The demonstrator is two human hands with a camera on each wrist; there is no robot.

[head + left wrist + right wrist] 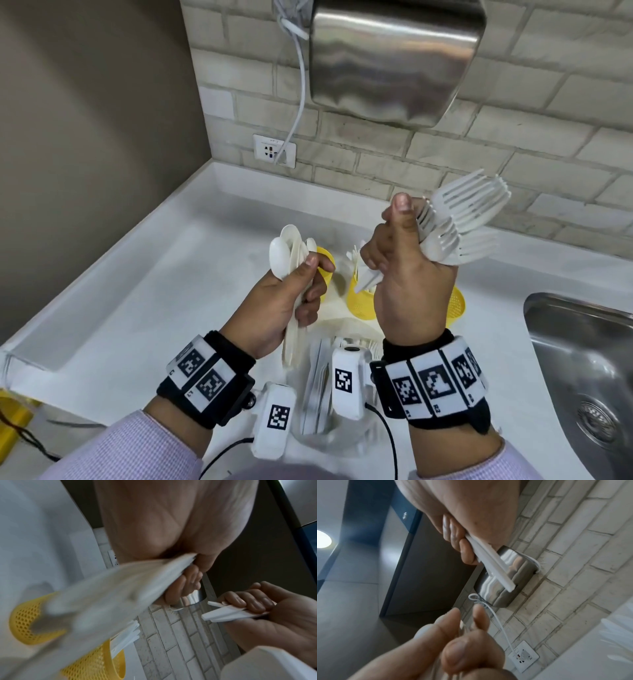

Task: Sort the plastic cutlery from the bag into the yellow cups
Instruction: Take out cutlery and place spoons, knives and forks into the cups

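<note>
My left hand (305, 284) grips a bundle of white plastic spoons (286, 253) by the handles, bowls up, above the counter. My right hand (394, 253) grips a bundle of white plastic forks (462, 222), tines up and to the right; their handles (488, 561) stick out below the fingers (462, 542). Three yellow mesh cups stand behind the hands: one (323, 260) behind the left hand, a middle one (359, 301) holding white cutlery, one (455, 308) behind the right wrist. A clear bag (325, 394) with more cutlery lies between my wrists. The spoon handles (120, 595) are blurred.
A steel sink (582, 359) is set into the white counter (154, 291) at the right. A steel hand dryer (394, 58) hangs on the brick wall, its cable running to a socket (274, 150). A grey wall closes the left side.
</note>
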